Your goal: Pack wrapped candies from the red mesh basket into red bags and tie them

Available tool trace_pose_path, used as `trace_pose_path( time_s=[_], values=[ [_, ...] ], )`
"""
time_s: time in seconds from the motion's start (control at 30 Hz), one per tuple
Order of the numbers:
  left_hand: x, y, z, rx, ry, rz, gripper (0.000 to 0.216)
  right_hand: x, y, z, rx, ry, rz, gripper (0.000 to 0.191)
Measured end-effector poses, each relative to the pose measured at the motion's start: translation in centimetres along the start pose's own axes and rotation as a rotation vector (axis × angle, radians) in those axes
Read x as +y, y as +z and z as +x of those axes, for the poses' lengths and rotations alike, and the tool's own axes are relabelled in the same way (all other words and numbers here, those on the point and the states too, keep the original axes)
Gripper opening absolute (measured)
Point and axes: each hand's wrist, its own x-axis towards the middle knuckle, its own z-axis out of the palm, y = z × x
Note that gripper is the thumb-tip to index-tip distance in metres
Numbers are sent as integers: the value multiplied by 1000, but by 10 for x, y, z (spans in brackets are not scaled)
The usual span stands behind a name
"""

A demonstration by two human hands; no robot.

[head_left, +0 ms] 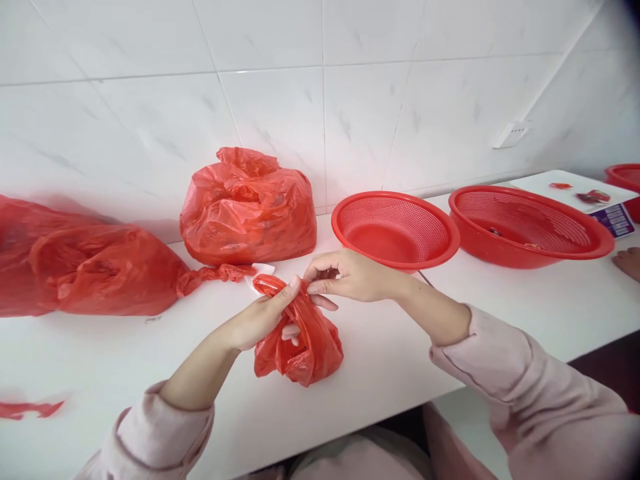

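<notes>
A small red plastic bag (pixel 305 347) hangs just above the white counter (pixel 380 373) in front of me. My left hand (pixel 260 320) is closed around the bag's gathered top, thumb pointing up along it. My right hand (pixel 345 275) pinches the bag's upper edge with fingertips pressed together, right beside the left thumb. Both arms wear pale pink sleeves.
A full red bag (pixel 247 207) stands against the tiled wall, and a long tied red bag (pixel 85 273) lies at the left. Two red mesh baskets (pixel 395 230) (pixel 530 227) sit to the right. Another person's hand (pixel 627 261) shows at the right edge. A red scrap (pixel 27 408) lies lower left.
</notes>
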Motion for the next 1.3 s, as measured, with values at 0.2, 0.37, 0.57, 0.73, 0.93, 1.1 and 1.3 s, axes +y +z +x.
trace_pose_path(
  time_s=[0.2,0.37,0.57,0.73,0.93,1.1,1.3],
  values=[
    [-1,-3,6,127,0,-162,56,15,8,-12,389,-105,126,9],
    [-6,-9,7,137,78,-124,32,16,25,-19,267,-137,220,11],
    [-7,-8,2,57,46,93,17,35,43,-17,256,103,269,33],
    [-17,0,4,281,161,435,13,46,51,-17,281,169,285,26],
    [-39,11,12,738,531,802,23,56,68,-17,194,212,620,28],
    [-44,15,6,694,584,874,34,56,64,-19,251,136,446,13],
    [-44,16,-2,672,440,799,26,49,59,-19,413,32,344,12]
  ],
)
